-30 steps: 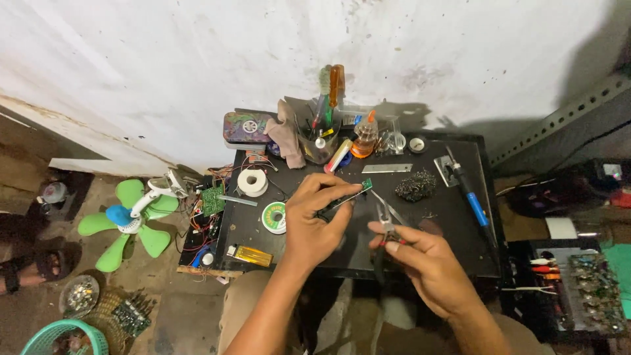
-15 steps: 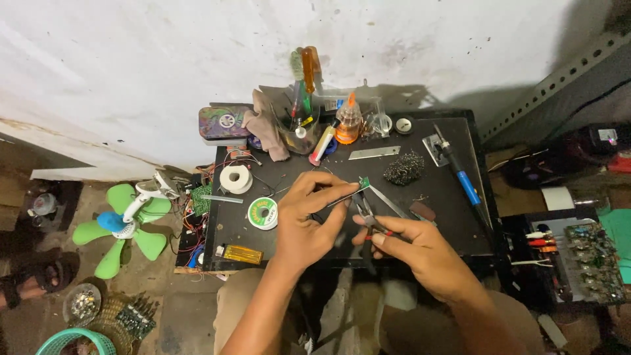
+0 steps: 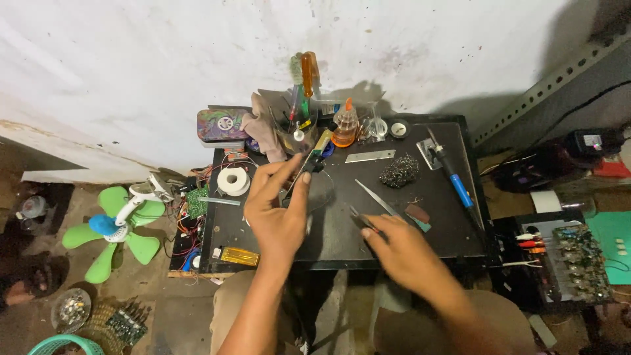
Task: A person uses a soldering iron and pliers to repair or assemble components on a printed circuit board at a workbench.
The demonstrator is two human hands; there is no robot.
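Note:
My left hand (image 3: 279,213) hovers over the black worktable (image 3: 342,240) with its fingers spread. Its fingertips are near a black-and-yellow tool (image 3: 317,156) lying below a cup of screwdrivers (image 3: 301,128). I cannot make out anything in its grasp. My right hand (image 3: 394,246) is blurred at the table's front. It pinches metal tweezers (image 3: 373,198) that point up and left. A small brown chip (image 3: 415,213) lies just to the right of the tweezers.
On the table are a white solder spool (image 3: 232,179), steel wool (image 3: 399,171), a metal ruler (image 3: 370,156), a blue-handled soldering iron (image 3: 457,187) and an orange bottle (image 3: 345,126). A green fan (image 3: 115,223) lies at the left and circuit boards (image 3: 582,253) at the right.
My left hand has let go of the thin green-tipped tool and stretched its fingers toward the tool cup. My right hand with the tweezers has dropped toward the front edge. The view has shifted.

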